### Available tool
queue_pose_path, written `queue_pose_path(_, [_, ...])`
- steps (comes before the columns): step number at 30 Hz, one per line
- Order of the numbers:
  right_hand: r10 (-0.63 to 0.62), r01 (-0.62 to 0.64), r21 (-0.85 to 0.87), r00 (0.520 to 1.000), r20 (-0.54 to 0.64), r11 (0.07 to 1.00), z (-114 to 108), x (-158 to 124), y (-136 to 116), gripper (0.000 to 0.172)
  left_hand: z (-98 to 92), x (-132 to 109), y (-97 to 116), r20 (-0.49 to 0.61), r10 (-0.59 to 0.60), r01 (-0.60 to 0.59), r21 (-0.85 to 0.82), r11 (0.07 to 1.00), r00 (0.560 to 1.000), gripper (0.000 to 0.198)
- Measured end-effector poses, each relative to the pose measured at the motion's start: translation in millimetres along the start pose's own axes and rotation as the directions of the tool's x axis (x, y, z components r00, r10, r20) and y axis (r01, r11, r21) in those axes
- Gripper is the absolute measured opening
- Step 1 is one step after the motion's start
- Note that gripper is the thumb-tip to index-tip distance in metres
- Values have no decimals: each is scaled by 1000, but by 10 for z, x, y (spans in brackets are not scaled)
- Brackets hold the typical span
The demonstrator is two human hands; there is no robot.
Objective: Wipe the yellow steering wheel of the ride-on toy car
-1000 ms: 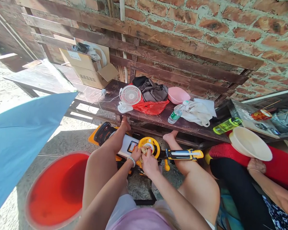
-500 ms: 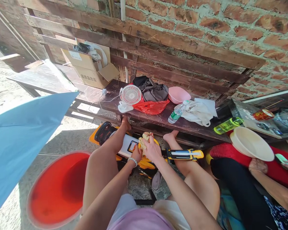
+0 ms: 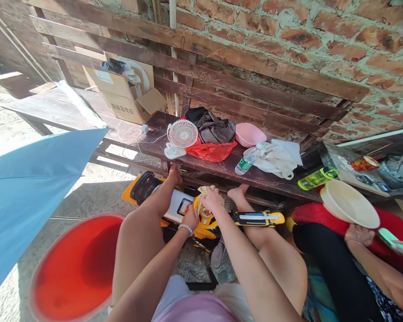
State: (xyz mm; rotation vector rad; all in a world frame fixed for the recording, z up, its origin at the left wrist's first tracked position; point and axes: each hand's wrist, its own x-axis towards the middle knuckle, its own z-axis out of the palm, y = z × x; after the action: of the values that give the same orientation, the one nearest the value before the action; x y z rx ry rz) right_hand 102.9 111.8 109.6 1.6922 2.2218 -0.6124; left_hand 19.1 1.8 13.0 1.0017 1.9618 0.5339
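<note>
Pale crumpled wad (image 3: 203, 193), material unclear, sits at the upper edge of the yellow ride-on toy (image 3: 206, 230), higher than a second ago. Right hand (image 3: 212, 200) holds it in a narrow grip, fingers curled over the top. Left hand (image 3: 190, 218) sits lower, at 7 o'clock from the right, against the toy; its grip is hidden, cannot tell. Wooden table (image 3: 218, 169) stands at 12 o'clock.

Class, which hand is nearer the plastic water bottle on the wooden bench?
The right hand is nearer, below and to the left of the water bottle in view. The left hand is farther off, lower and further left.
</note>
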Motion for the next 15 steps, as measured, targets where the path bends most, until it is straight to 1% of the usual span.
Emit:
queue_pose_path(1, [41, -41, 24, 999, -10, 999, 19, -18, 7, 58, -7, -9, 6, 1, -1, 1, 6, 1000, 1000, 40])
queue_pose_path(3, [79, -78, 50, 997, -19, 996, 52, -56, 30, 66, -24, -27, 19, 10, 2, -2, 19, 1000, 1000, 40])
queue_pose_path(4, [83, -82, 51, 996, -14, 995, 60, -72, 46, 66, -33, -34, 25, 15, 6, -6, 25, 1000, 1000, 40])
queue_pose_path(6, [101, -101, 46, 995, 0, 994, 57, -95, 83, 60, -43, -39, 31, 23, 13, -13, 28, 1000, 1000, 39])
queue_pose_path(8, [152, -152, 55, 988, 6, 987, 46, -119, 121, 55, -38, -28, 24, 8, 13, -13, 16, 1000, 1000, 35])
queue_pose_path(12, [258, -254, 103, 966, -20, 962, 104, -248, 186, 62, 21, 34, -27, -56, 11, -15, -66, 998, 998, 27])
queue_pose_path(15, [295, -290, 114, 955, -28, 950, 264, -468, 237, 70, 85, 101, -80, -83, 17, -26, -116, 993, 996, 28])
